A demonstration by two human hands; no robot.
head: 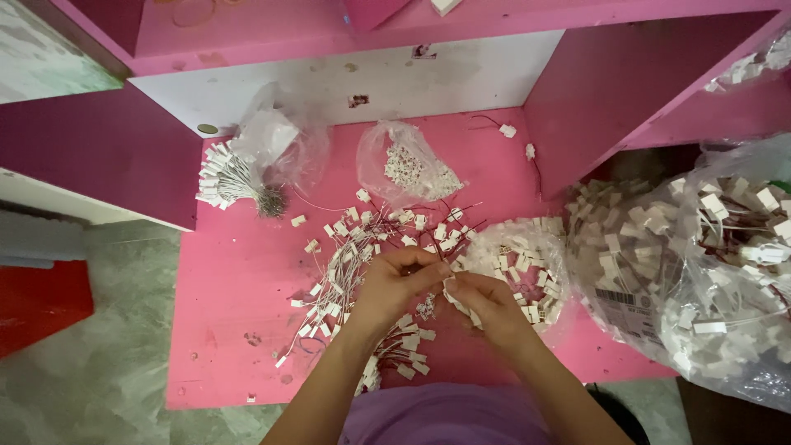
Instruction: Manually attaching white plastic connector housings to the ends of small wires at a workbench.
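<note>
Both hands met over the pink desk: the left hand and right hand pinched one small white connector piece between their fingertips (too tiny to make out further). Beneath them lay a scatter of wired white connectors. A clear bag of connectors sat just right; a tied wire bundle lay farther back.
</note>
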